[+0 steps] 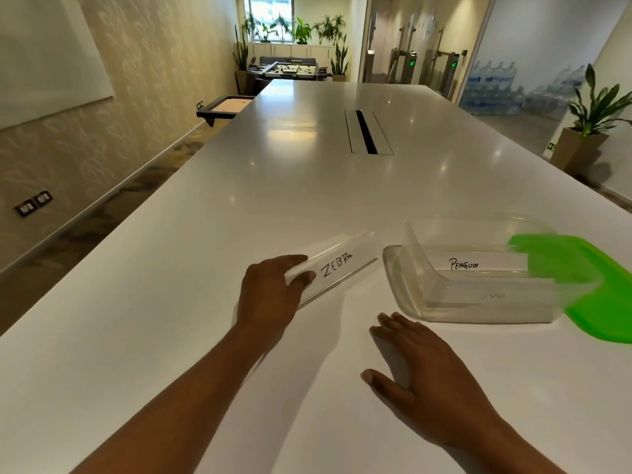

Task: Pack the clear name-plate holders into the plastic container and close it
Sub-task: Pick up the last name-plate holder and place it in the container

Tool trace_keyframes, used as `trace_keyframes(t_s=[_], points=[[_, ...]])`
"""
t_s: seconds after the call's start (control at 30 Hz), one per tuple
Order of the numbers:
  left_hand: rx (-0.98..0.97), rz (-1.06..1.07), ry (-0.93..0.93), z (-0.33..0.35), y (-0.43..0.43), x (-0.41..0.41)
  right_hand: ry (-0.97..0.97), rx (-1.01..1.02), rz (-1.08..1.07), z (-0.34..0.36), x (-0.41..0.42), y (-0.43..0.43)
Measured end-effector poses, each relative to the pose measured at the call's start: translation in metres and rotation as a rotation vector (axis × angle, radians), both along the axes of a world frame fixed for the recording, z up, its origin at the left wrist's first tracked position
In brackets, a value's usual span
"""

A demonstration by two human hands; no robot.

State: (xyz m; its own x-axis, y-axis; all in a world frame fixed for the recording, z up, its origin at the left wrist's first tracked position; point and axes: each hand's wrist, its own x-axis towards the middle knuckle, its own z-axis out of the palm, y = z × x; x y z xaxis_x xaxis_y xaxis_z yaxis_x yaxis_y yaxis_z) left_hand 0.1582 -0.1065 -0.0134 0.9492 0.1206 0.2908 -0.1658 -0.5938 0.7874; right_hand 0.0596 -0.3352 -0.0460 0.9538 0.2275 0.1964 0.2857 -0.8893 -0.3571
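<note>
**Left hand on ZEBRA holder, container open beside it**

Nearest: right hand (431, 381) lies palm-down on the white desk (171, 336), fingers straight and spread, holding nothing. It sits just short of the container's near-left corner, not touching it.

Left hand (270, 292), a little further out, grips the near end of the ZEBRA holder (337, 268). Thumb is on the lettered face, fingers curl round the back. The holder is clear and angled, and runs away to the right. Its far end is just beside the container's left wall. Whether its lower edge rests on the desk or is lifted cannot be told.

Right of that: clear plastic container (396, 268), on the desk, open at the top. Two holders are inside, both lying lengthways. The PENGUIN holder (472, 263) is toward the back. A second holder (489, 295) is at the front, its writing too faint to read.

The green lid (588, 285) lies flat at the container's right end and is off the box. Whether it is tucked under that end or merely touching it cannot be told.

Mid-desk: a long cable slot (366, 131) with a dark opening.

Far end: a foosball table (290, 70), potted plants (301, 32) by a window, and stacked water bottles (496, 87) behind glass at right. A whiteboard (44, 53) is on the left wall.
</note>
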Motion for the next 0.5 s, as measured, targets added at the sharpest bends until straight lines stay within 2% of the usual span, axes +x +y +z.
trace_keyframes(t_s=[0.13, 0.37, 0.43, 0.5], points=[[-0.017, 0.001, 0.009, 0.009, 0.022, -0.021, 0.001, 0.004, -0.006, -0.001, 0.000, 0.000], [-0.187, -0.030, 0.095, 0.013, 0.055, -0.066, 0.034, 0.029, -0.011, 0.003, 0.001, 0.000], [-0.219, -0.047, 0.123, 0.016, 0.061, -0.077, 0.066, 0.089, -0.009, 0.008, 0.002, -0.001], [-0.240, -0.071, 0.142, 0.020, 0.065, -0.087, 0.117, 0.255, -0.033, 0.016, 0.002, -0.002]])
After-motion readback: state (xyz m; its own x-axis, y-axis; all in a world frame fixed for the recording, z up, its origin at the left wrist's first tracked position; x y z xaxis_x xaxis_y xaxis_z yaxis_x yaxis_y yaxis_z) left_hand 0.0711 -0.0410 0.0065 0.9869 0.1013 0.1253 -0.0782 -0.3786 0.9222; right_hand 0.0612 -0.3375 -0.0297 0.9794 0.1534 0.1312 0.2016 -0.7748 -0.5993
